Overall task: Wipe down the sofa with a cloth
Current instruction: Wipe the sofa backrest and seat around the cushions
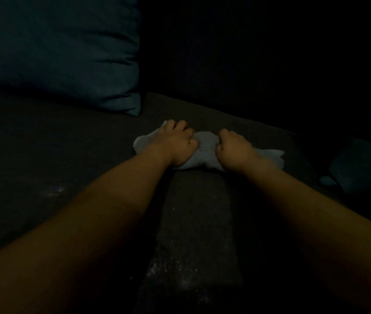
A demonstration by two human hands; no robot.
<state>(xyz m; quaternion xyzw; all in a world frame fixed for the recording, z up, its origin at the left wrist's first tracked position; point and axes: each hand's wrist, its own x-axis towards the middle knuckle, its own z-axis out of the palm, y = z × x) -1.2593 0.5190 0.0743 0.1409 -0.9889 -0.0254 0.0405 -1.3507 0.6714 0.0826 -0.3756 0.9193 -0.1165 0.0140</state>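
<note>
Fingers of left hand (175,143) curled down onto the cloth (205,150), bunching its left part; fingers of right hand (233,148) curled too, gripping the cloth's middle-right fold; both hands just beside each other at frame centre, cloth gathered between them. Cloth is pale, crumpled, lying on the sofa (44,155) seat, one tail poking out past the right wrist toward centre right; dim light, so exact finger placement under the fabric is unclear. Pale specks on the seat in the lower centre and lower left look like dust, my read. Blue cushion (66,53) stands upper left, apart from the cloth; another bluish object at right edge, can't identify. To do the wipe well: flatten the cloth first for more contact area; press evenly with both palms; pull in straight overlapping strokes toward the speckled patch; re-fold when a face gets dirty.
</note>
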